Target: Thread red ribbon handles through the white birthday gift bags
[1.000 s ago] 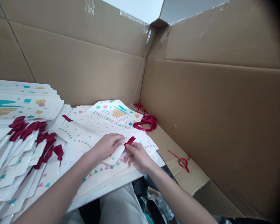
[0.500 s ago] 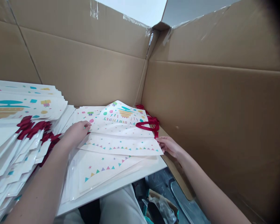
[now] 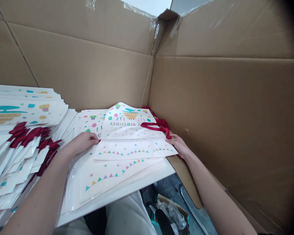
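A flat white birthday gift bag (image 3: 134,143), printed with a cake, lettering and small flags, lies on top of more such bags. It looks upside down from where I sit. My left hand (image 3: 87,142) is closed in a pinch at its left edge, with a bit of red at the fingertips. At the right edge, my right hand (image 3: 178,145) grips the bag between thumb and fingers, close to its red ribbon (image 3: 153,127). The bag's far end is slightly raised. Beneath it, a stack of flat printed bags (image 3: 98,189) rests on a white board (image 3: 147,187).
To the left stands a tall pile of printed bags (image 3: 12,169) with red ribbon bows (image 3: 33,135). Cardboard walls (image 3: 88,68) rise behind and to the right. Below the board are my legs (image 3: 127,215) and a small box holding clear plastic (image 3: 172,213).
The gift bag has slid to the right across the stack, uncovering more of the bags below. My left hand has come nearer its left edge; my right hand has kept its grip.
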`<state>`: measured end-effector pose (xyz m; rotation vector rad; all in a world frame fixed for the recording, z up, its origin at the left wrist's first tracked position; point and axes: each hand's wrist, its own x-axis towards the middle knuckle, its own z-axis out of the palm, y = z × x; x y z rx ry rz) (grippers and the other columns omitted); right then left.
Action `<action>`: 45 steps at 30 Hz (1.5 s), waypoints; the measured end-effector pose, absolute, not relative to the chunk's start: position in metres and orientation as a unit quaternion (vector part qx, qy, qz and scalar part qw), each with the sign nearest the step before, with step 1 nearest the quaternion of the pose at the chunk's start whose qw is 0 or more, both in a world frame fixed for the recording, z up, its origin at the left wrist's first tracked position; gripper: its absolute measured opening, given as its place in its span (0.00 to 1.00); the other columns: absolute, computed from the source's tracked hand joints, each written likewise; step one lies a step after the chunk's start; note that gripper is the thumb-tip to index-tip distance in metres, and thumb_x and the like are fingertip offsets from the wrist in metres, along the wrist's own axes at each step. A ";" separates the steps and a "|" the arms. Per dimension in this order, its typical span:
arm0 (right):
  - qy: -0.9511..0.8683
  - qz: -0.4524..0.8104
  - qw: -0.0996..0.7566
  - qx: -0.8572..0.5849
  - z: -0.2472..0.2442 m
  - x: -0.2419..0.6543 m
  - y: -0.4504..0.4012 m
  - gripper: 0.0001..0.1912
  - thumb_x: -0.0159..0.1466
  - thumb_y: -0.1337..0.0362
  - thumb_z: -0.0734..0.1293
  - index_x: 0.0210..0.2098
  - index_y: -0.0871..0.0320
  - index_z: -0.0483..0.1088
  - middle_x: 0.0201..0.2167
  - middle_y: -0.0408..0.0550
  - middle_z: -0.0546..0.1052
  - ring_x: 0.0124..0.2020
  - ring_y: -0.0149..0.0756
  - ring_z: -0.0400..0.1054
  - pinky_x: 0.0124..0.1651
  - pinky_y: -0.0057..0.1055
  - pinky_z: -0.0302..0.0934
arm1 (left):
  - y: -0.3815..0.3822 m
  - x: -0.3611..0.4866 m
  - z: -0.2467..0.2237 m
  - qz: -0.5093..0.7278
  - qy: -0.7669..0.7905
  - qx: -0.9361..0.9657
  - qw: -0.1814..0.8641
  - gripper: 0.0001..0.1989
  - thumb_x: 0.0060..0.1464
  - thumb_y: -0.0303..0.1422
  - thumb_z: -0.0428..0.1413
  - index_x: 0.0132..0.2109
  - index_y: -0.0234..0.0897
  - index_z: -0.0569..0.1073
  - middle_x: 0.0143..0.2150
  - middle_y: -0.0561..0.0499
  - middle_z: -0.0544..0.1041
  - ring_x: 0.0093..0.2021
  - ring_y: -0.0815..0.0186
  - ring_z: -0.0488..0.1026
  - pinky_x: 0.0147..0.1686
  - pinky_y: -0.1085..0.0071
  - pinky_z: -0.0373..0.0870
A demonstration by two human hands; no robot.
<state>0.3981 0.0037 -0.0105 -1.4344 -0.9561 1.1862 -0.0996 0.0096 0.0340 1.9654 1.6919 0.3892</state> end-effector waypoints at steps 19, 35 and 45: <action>-0.437 0.463 0.509 -0.580 -0.019 0.394 0.023 0.22 0.50 0.60 0.76 0.40 0.57 0.67 0.33 0.47 0.78 0.31 0.38 0.74 0.32 0.31 0.67 | 0.009 -0.094 0.038 0.133 0.648 0.728 0.180 0.13 0.51 0.42 0.55 0.37 0.43 0.81 0.45 0.48 0.82 0.46 0.54 0.77 0.44 0.66 0.70; -0.466 0.456 0.541 -0.531 -0.036 0.397 0.035 0.17 0.49 0.64 0.74 0.36 0.57 0.67 0.32 0.46 0.79 0.31 0.39 0.74 0.32 0.31 0.66 | 0.016 -0.085 0.057 0.026 0.645 0.738 0.195 0.17 0.49 0.44 0.55 0.42 0.41 0.79 0.45 0.45 0.81 0.43 0.54 0.77 0.41 0.65 0.69; -0.457 0.478 0.545 -0.515 -0.029 0.395 0.033 0.18 0.49 0.63 0.73 0.37 0.57 0.67 0.31 0.47 0.79 0.31 0.40 0.74 0.32 0.32 0.65 | 0.016 -0.070 0.069 -0.039 0.653 0.753 0.070 0.07 0.52 0.36 0.51 0.29 0.40 0.67 0.35 0.44 0.78 0.36 0.55 0.75 0.34 0.66 0.62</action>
